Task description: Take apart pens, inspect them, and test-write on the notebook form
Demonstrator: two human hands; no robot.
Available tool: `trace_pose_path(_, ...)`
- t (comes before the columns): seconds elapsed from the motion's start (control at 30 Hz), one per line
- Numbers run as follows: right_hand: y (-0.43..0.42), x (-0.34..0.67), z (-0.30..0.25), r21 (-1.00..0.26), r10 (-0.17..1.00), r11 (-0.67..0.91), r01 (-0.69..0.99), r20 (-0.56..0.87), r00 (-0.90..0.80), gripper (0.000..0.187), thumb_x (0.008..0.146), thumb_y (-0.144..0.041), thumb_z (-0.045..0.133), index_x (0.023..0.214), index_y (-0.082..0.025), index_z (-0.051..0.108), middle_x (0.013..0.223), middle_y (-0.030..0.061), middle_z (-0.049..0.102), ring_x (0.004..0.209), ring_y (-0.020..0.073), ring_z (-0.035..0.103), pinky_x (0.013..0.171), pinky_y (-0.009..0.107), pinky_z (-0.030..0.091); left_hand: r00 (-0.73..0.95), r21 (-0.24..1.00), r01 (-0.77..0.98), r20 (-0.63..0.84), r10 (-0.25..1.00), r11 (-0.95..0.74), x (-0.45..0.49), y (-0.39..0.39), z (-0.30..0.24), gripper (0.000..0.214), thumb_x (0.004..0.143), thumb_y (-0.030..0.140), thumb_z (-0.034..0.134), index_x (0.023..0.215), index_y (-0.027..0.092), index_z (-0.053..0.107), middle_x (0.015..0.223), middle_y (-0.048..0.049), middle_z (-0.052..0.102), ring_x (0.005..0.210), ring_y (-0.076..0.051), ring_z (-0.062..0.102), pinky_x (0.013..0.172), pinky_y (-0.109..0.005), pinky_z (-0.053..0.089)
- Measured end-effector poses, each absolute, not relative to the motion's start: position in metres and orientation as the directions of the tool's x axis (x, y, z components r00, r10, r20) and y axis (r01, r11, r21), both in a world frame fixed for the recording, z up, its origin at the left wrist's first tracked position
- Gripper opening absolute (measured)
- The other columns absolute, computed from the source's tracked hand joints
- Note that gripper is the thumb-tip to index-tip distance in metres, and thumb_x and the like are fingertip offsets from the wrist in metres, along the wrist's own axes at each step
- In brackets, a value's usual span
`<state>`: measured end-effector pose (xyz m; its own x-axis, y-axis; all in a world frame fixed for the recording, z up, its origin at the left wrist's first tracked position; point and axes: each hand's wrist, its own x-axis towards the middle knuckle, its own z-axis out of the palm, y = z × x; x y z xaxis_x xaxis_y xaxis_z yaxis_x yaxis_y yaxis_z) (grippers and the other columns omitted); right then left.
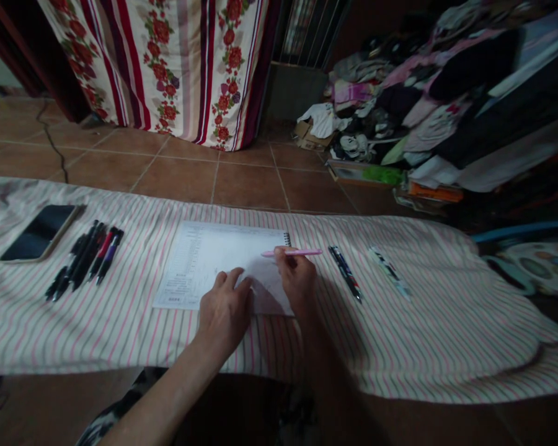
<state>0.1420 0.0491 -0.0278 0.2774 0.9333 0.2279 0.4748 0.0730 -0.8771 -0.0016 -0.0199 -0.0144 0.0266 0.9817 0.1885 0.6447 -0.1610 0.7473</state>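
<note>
A white spiral notebook (232, 248) lies open on the striped cloth, its coil showing at the upper right corner. My left hand (225, 306) rests on the lower part of the page with its fingers spread, holding nothing. Pinched in my right hand (297, 275) is a pink pen (302, 252), lying nearly level over the right edge of the page with its tip pointing left. Faint print runs down the left side of the sheet. Close to the right of my right hand lie two dark pens (345, 274) side by side.
A white patterned pen (390, 271) lies farther right. On the left are a bundle of several pens (84, 257) and a phone (39, 234). The striped cloth (446, 322) covers the table. Beyond stand a floral curtain (167, 68) and a heap of clothes (400, 99).
</note>
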Motion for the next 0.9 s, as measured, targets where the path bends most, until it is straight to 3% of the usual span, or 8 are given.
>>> trace_pose_path(0.3,0.048,0.148,-0.031,-0.791,0.947,0.125,0.599,0.276,0.166,0.037,0.084,-0.043,0.048,0.092,-0.013,0.068,0.066,0.0069,0.067,0.060,0.0174,0.064,0.059,0.025,0.047,0.048,0.717,0.671,0.214,0.976,-0.190,0.001,-0.018,-0.016,0.014,0.081,0.019,0.055,0.081,0.025,0.067,0.103,-0.0083,0.067,0.083,-0.025,0.050,0.062,-0.030,0.035)
trace_pose_path(0.47,0.047,0.152,-0.032,-0.696,0.949,0.176,0.696,0.308,0.067,0.034,0.087,-0.041,0.045,0.087,-0.017,0.069,0.066,0.0053,0.068,0.061,0.0172,0.064,0.063,0.026,0.047,0.124,0.502,0.831,0.254,0.959,-0.240,0.001,-0.017,-0.015,0.016,0.084,0.021,0.051,0.081,0.022,0.067,0.104,-0.0072,0.068,0.079,-0.024,0.052,0.060,-0.030,0.039)
trace_pose_path(0.6,0.050,0.155,-0.038,-0.710,0.905,0.228,0.666,0.406,0.123,0.031,0.086,-0.037,0.046,0.090,-0.015,0.067,0.086,0.0104,0.070,0.070,0.0177,0.064,0.068,0.028,0.049,0.175,0.303,0.925,0.199,0.964,-0.231,0.001,-0.018,-0.016,0.024,0.089,0.024,0.042,0.092,0.022,0.066,0.112,-0.0026,0.066,0.084,-0.023,0.054,0.065,-0.032,0.046)
trace_pose_path(0.7,0.050,0.156,-0.037,-0.750,0.930,0.178,0.637,0.340,0.141,0.029,0.085,-0.036,0.047,0.092,-0.016,0.067,0.087,0.0101,0.070,0.067,0.0175,0.064,0.066,0.028,0.049,0.182,0.259,0.938,0.201,0.962,-0.231,0.000,-0.018,-0.018,0.026,0.089,0.027,0.041,0.095,0.023,0.066,0.113,-0.0005,0.066,0.087,-0.023,0.054,0.066,-0.033,0.048)
trace_pose_path(0.8,0.048,0.158,-0.029,-0.709,0.961,0.081,0.701,0.241,0.133,0.028,0.085,-0.037,0.048,0.084,-0.017,0.068,0.072,0.0078,0.070,0.066,0.0195,0.065,0.064,0.028,0.047,0.188,0.244,0.940,0.214,0.959,-0.238,0.000,-0.017,-0.020,0.026,0.090,0.027,0.041,0.096,0.024,0.066,0.113,0.0001,0.065,0.087,-0.022,0.054,0.066,-0.033,0.049)
trace_pose_path(0.9,0.046,0.159,-0.025,-0.669,0.936,0.139,0.730,0.329,0.124,0.029,0.087,-0.034,0.045,0.086,-0.016,0.067,0.083,0.0103,0.070,0.079,0.0213,0.065,0.072,0.029,0.047,0.186,0.248,0.939,0.218,0.958,-0.239,0.000,-0.017,-0.021,0.027,0.090,0.028,0.040,0.098,0.024,0.066,0.113,0.0005,0.065,0.088,-0.022,0.055,0.067,-0.033,0.050)
